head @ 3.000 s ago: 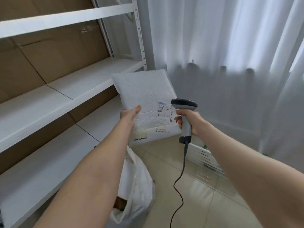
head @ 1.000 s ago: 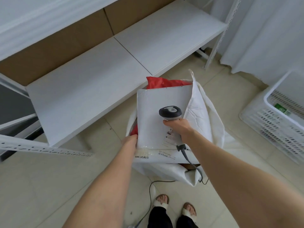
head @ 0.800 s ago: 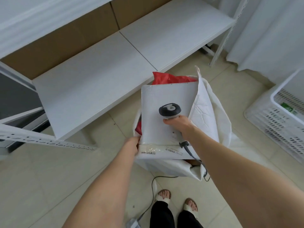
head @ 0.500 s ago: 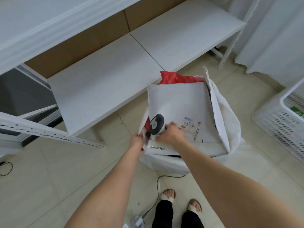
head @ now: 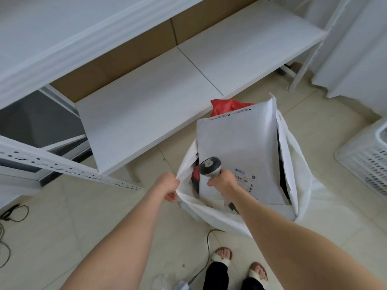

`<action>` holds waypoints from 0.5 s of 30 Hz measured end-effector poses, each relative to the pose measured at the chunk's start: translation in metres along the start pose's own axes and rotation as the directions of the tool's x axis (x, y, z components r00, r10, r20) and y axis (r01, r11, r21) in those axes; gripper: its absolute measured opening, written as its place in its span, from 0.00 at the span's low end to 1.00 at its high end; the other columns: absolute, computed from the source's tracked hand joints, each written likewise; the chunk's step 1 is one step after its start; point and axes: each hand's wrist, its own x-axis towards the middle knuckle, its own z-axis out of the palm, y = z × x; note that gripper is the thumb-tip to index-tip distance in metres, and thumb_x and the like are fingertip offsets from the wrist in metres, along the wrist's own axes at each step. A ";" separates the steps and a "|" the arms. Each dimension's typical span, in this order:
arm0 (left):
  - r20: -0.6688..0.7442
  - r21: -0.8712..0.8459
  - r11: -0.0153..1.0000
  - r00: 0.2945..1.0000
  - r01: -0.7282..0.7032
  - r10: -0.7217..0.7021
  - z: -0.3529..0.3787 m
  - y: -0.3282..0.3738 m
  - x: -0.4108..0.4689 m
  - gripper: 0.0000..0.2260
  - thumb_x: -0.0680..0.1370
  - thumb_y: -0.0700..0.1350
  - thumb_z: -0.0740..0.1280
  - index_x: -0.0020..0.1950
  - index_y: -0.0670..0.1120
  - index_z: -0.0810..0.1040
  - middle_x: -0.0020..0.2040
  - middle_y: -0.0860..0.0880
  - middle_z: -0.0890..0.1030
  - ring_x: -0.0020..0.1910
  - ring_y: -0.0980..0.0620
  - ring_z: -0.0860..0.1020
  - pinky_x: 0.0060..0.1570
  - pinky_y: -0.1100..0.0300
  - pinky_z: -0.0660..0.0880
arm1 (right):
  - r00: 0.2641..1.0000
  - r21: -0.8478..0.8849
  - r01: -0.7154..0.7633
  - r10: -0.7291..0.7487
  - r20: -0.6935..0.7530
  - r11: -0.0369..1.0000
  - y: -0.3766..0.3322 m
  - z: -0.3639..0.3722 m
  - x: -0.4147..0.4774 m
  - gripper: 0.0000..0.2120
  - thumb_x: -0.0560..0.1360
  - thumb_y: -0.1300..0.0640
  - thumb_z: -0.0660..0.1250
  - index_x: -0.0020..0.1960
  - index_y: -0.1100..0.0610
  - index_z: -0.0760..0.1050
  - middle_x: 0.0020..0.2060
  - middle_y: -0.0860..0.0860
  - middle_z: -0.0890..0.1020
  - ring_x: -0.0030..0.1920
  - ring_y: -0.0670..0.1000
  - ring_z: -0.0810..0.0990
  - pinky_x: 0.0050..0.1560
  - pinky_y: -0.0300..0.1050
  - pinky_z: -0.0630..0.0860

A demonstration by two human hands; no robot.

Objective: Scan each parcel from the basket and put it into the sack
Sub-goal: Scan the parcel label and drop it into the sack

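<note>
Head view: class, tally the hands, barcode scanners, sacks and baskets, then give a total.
hands: 2, left hand and right hand
barcode scanner: 1
white sack: 1
white basket: 1
total: 5

White flat parcel (head: 236,143) leans inside the open white sack (head: 302,172).

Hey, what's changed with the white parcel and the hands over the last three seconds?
The white parcel went from being held up at the scanner down into the sack, where it leans with its top sticking out. The left hand let go of it and now grips the sack's rim. The right hand still holds the scanner; the red parcel stays in the sack.
</note>
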 end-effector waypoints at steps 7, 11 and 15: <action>-0.131 0.517 0.856 0.989 0.010 0.067 0.012 0.027 -0.016 0.15 0.80 0.35 0.56 0.67 0.38 0.71 0.59 0.40 0.79 0.56 0.43 0.80 0.56 0.51 0.78 | 0.980 0.144 0.101 -0.074 -0.185 0.984 -0.026 -0.071 -0.030 0.06 0.71 0.56 0.67 0.47 0.55 0.76 0.41 0.54 0.82 0.41 0.55 0.84 0.48 0.54 0.83; -0.174 0.629 0.777 0.979 0.030 0.103 0.012 0.046 -0.030 0.18 0.81 0.37 0.58 0.71 0.40 0.66 0.66 0.42 0.73 0.63 0.44 0.75 0.60 0.55 0.73 | 0.974 0.194 0.132 -0.090 -0.210 0.972 -0.034 -0.104 -0.041 0.06 0.73 0.56 0.67 0.49 0.56 0.75 0.38 0.52 0.77 0.35 0.52 0.77 0.47 0.54 0.83; -0.222 0.602 0.798 0.959 -0.008 0.177 0.005 0.082 -0.033 0.17 0.80 0.39 0.58 0.69 0.42 0.68 0.66 0.43 0.74 0.64 0.45 0.74 0.60 0.54 0.72 | 0.970 0.260 0.154 -0.095 -0.225 0.953 -0.043 -0.124 -0.040 0.09 0.75 0.57 0.68 0.54 0.58 0.74 0.41 0.52 0.77 0.40 0.52 0.77 0.43 0.49 0.82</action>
